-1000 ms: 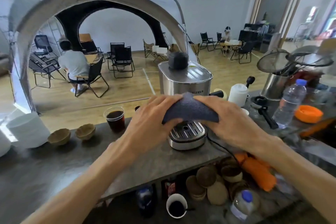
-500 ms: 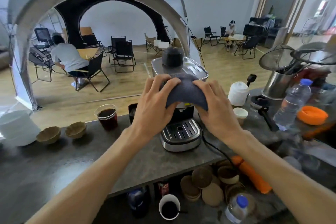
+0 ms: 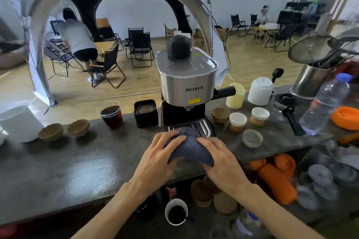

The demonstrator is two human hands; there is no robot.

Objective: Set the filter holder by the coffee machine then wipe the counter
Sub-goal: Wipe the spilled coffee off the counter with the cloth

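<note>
A dark grey-blue cloth (image 3: 189, 149) is bunched on the dark stone counter (image 3: 77, 163), just in front of the drip tray of the steel coffee machine (image 3: 186, 81). My left hand (image 3: 161, 153) grips the cloth's left side and my right hand (image 3: 217, 159) grips its right side, with fingers draped over the top. The black filter holder (image 3: 291, 114) lies on the counter to the right of the machine, handle pointing toward me, apart from both hands.
Left of the machine stand a black tamper box (image 3: 145, 112), a cup of dark coffee (image 3: 111, 115) and two brown filter cups (image 3: 64, 130). Right of it are small cups (image 3: 252, 137), jars, a water bottle (image 3: 326, 103) and an orange lid (image 3: 346, 117). A shelf below holds cups.
Both hands have brought the cloth down from the machine's upper front to the counter in front of the drip tray. The machine's face is now uncovered.
</note>
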